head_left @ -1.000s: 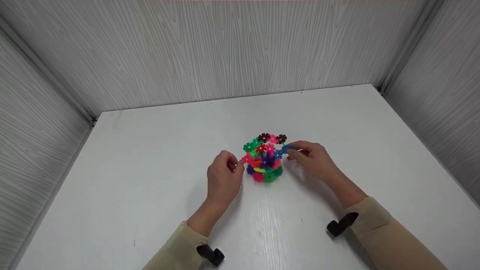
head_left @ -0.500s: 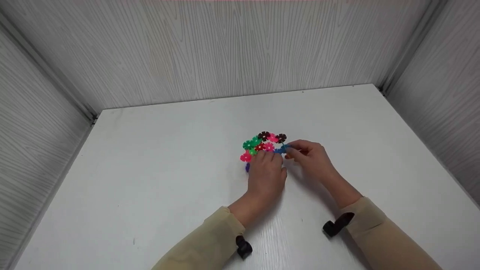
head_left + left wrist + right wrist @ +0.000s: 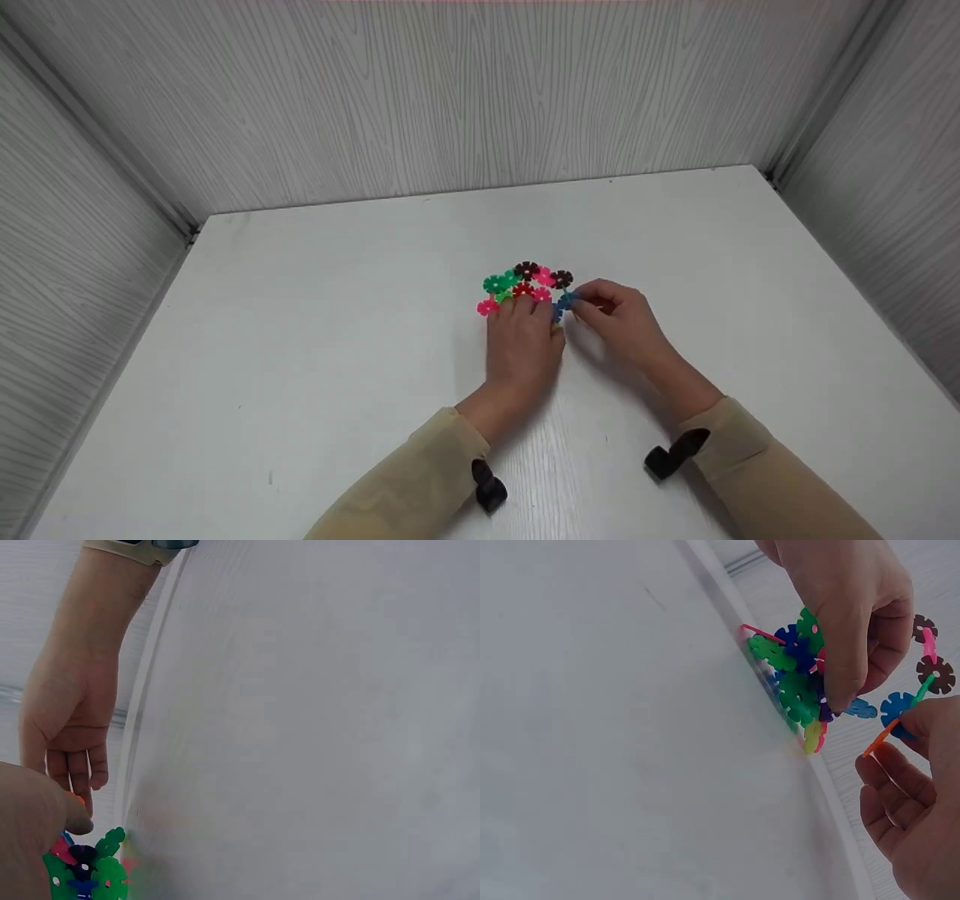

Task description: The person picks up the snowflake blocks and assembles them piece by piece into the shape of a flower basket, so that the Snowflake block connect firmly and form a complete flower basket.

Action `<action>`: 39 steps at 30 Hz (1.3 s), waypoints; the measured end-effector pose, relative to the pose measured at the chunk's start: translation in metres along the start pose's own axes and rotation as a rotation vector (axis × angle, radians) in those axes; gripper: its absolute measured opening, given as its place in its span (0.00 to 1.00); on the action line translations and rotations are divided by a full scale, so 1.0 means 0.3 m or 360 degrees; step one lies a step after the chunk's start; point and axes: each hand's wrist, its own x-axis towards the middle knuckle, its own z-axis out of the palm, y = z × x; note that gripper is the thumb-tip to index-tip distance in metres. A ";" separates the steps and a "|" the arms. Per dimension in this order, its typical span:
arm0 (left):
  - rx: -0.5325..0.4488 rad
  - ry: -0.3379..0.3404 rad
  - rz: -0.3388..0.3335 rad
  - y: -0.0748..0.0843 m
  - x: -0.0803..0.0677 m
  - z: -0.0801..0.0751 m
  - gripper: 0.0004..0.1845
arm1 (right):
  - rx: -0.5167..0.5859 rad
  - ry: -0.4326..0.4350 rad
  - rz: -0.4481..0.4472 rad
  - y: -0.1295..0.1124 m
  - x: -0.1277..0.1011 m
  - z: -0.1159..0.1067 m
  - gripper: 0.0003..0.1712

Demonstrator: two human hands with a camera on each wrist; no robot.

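A cluster of colourful snowflake discs (image 3: 525,283) sits mid-table. My left hand (image 3: 525,313) lies over its near side; in the right wrist view the left hand (image 3: 845,652) has fingers and thumb curled round the green and blue discs (image 3: 799,682). My right hand (image 3: 581,304) pinches a blue disc (image 3: 565,300) at the cluster's right edge. The right wrist view shows that blue disc (image 3: 895,706) joined to an orange one (image 3: 877,739) at the right hand's (image 3: 904,736) fingertips. Brown and pink discs (image 3: 930,652) arch above. Green discs (image 3: 97,874) show in the left wrist view.
The white table (image 3: 300,360) is boxed in by grey wood-grain walls (image 3: 450,97) at the back and both sides. Both arms wear beige sleeves (image 3: 420,487) with black wrist straps (image 3: 671,454).
My left hand has moved right from beside the cluster onto it and now covers its near half. The right hand has stayed at the blue disc.
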 end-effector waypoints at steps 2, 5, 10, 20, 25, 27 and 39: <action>-0.0016 0.0016 0.0006 -0.009 -0.001 0.003 0.23 | 0.0004 0.0004 -0.0012 0.001 -0.002 0.008 0.08; -0.0063 0.0065 0.0025 -0.028 -0.007 0.006 0.20 | -0.0013 0.0005 -0.0021 0.001 -0.010 0.021 0.08; -0.0140 0.0175 0.0086 -0.061 -0.016 0.004 0.13 | 0.0014 0.0026 -0.0095 -0.001 -0.021 0.039 0.06; -0.0357 0.0337 0.0270 -0.113 -0.016 0.020 0.07 | 0.0144 0.0037 -0.0111 -0.003 -0.020 0.067 0.04; -0.0384 0.0356 0.0318 -0.127 -0.013 0.020 0.09 | 0.0177 0.0040 -0.0050 -0.010 -0.014 0.080 0.04; -0.0393 0.0345 0.0327 -0.129 -0.011 0.021 0.08 | 0.0189 0.0048 -0.0025 -0.014 -0.013 0.086 0.04; -0.0379 0.0316 0.0325 -0.125 -0.015 0.026 0.07 | 0.0159 0.0006 -0.0028 -0.005 -0.012 0.089 0.04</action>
